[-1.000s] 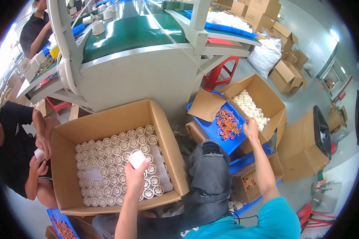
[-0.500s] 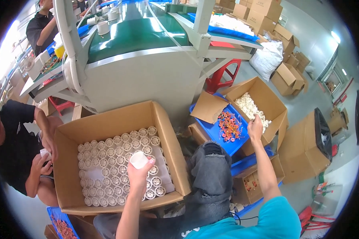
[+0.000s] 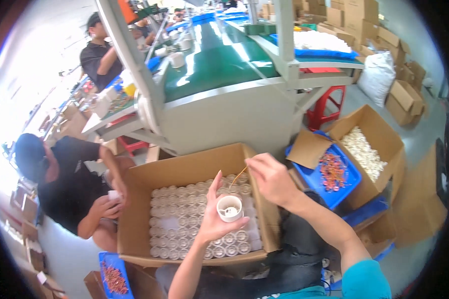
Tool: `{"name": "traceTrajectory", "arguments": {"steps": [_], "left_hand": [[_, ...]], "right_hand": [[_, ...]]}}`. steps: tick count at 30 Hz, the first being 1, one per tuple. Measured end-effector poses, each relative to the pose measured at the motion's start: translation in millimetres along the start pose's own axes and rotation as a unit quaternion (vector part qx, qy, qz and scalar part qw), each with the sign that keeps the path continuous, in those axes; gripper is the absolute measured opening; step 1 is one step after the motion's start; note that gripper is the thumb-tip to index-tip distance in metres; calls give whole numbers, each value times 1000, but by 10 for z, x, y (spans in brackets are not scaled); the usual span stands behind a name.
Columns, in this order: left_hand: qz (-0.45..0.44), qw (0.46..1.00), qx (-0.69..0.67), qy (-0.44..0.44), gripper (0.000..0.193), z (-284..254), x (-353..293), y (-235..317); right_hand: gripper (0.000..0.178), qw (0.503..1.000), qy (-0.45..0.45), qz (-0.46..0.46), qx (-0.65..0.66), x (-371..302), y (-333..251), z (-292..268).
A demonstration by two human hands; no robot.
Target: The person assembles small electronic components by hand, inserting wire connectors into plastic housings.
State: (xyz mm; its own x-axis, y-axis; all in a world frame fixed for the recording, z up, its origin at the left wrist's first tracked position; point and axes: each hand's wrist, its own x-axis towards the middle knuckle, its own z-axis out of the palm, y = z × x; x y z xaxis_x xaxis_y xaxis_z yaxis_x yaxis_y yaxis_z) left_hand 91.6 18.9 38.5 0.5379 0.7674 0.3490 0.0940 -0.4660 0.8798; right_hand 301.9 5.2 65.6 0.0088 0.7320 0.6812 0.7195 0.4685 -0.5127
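My left hand [image 3: 213, 222] grips a white cup-shaped plastic housing [image 3: 230, 215], its open end turned up toward me. Inside it, small white details show at the bottom. To the upper right of the cup, my right hand [image 3: 273, 182] pinches a thin orange wire [image 3: 239, 175] that hangs down toward the cup's rim; whether the wire touches the cup I cannot tell. Beneath both hands stands a cardboard box [image 3: 184, 173] holding rows of round white plastic parts [image 3: 182, 219].
At right, a blue tray [image 3: 353, 178] holds red and orange wired pieces beside a box of small white parts [image 3: 361, 152]. A co-worker [image 3: 67, 182] sits at left, holding a white part. Ahead is a green conveyor [image 3: 219, 65]. Another blue tray [image 3: 124, 269] lies lower left.
My right hand has come from the box of white parts to above the large box, now with an orange wire. The housing in my left hand now shows its open end. The view has shifted.
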Motion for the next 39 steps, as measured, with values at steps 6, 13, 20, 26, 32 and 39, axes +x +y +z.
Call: {"name": "traceTrajectory", "arguments": {"steps": [6, 13, 20, 26, 32, 39], "left_hand": [[-51, 984, 129, 111, 48, -279, -253, -248], [-30, 957, 272, 100, 45, -349, -264, -402], [8, 899, 425, 103, 54, -321, -240, -408], [-13, 908, 403, 116, 56, -297, -261, -455], [-57, 974, 132, 173, 51, -416, -230, -456], [-40, 972, 150, 179, 49, -437, -214, -523]], "right_hand": [[32, 983, -125, 20, 133, 197, -298, 638], [17, 830, -177, 323, 418, 59, 25, 813], [27, 892, -137, 257, 346, -19, 51, 770], [25, 941, -109, 176, 269, -52, 10, 708], [23, 978, 3, 49, 205, -9, 50, 577], [25, 973, -8, -84, 213, -121, -256, 574]]}}
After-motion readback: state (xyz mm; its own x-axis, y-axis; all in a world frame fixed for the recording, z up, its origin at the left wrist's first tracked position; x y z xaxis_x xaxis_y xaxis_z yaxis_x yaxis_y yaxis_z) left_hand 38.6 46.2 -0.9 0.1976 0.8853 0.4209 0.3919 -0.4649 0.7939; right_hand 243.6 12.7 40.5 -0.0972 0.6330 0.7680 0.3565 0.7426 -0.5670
